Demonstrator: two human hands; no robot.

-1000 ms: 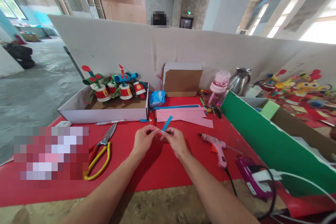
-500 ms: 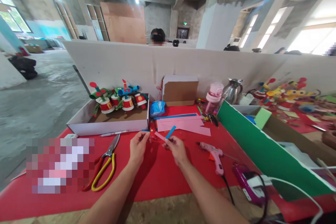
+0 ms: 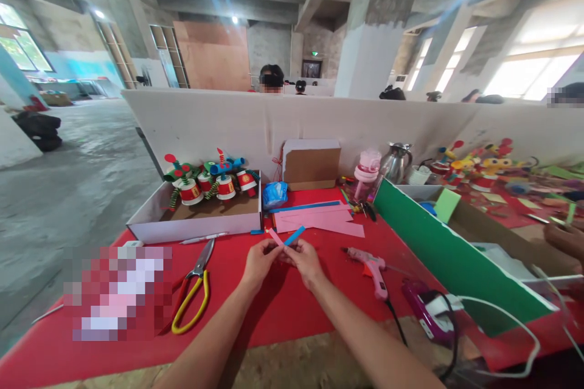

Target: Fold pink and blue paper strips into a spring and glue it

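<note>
Over the middle of the red-covered table, a pink paper strip [image 3: 275, 236] and a blue paper strip [image 3: 295, 235] meet at their lower ends in a V shape. My left hand [image 3: 259, 264] is closed in a pinch at the foot of the pink strip. Beside it, my right hand [image 3: 305, 261] pinches the lower end of the blue strip. My fingers cover the join, so I cannot tell whether the strips are stuck together. Just beyond lie pink paper sheets [image 3: 314, 220] with a long blue strip [image 3: 310, 206] along their back edge.
Scissors [image 3: 196, 285] with red and yellow handles lie at left, a pink glue gun [image 3: 371, 266] at right. A white box [image 3: 196, 230] holds several paper-cup figures [image 3: 225, 187]. A green-sided box [image 3: 456, 261] stands at right; another person's hand [image 3: 563, 240] is beyond it.
My left hand has moved right to meet my right hand and the lower ends of the strips, which my right hand held alone before. The view has tilted up slightly.
</note>
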